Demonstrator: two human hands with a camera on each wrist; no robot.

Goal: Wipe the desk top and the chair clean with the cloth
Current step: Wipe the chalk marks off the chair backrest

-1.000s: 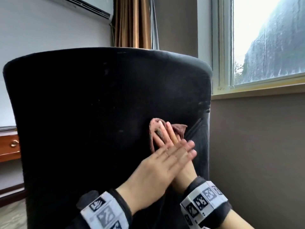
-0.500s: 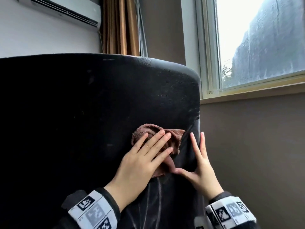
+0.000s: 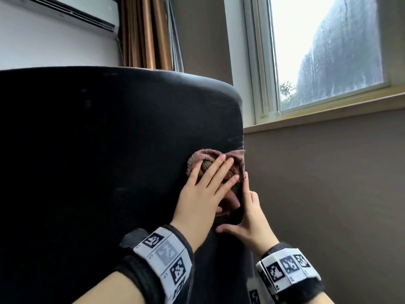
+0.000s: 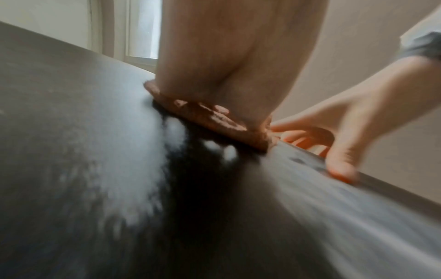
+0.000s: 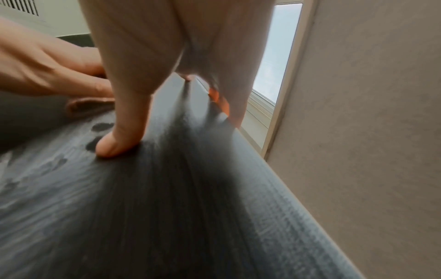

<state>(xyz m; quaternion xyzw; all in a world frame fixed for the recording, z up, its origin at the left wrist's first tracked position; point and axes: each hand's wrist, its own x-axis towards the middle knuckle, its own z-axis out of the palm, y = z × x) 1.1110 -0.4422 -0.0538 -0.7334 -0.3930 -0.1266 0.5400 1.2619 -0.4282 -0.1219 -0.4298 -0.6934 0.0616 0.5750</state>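
Note:
The black chair back point(image 3: 98, 172) fills the left of the head view. A crumpled brown-pink cloth point(image 3: 235, 157) lies against it near its right edge. My left hand point(image 3: 210, 181) lies flat on the cloth, fingers straight and spread, pressing it to the chair. My right hand point(image 3: 249, 213) is just beside it at the chair's right edge, thumb on the back face and straight fingers along the side. The left wrist view shows the cloth point(image 4: 214, 120) under my left palm point(image 4: 226, 66). In the right wrist view my right thumb point(image 5: 119, 137) presses the chair fabric point(image 5: 167, 207).
A grey wall point(image 3: 328, 205) stands close to the chair's right edge, under a window point(image 3: 328, 51) and its sill point(image 3: 328, 113). Behind the chair hang a brown curtain point(image 3: 144, 31) and a wall air conditioner point(image 3: 65, 12). The desk is out of view.
A second ago my right hand held the cloth with my left laid over it. My left hand has taken over the cloth and slid it right; my right hand moved to the chair's edge.

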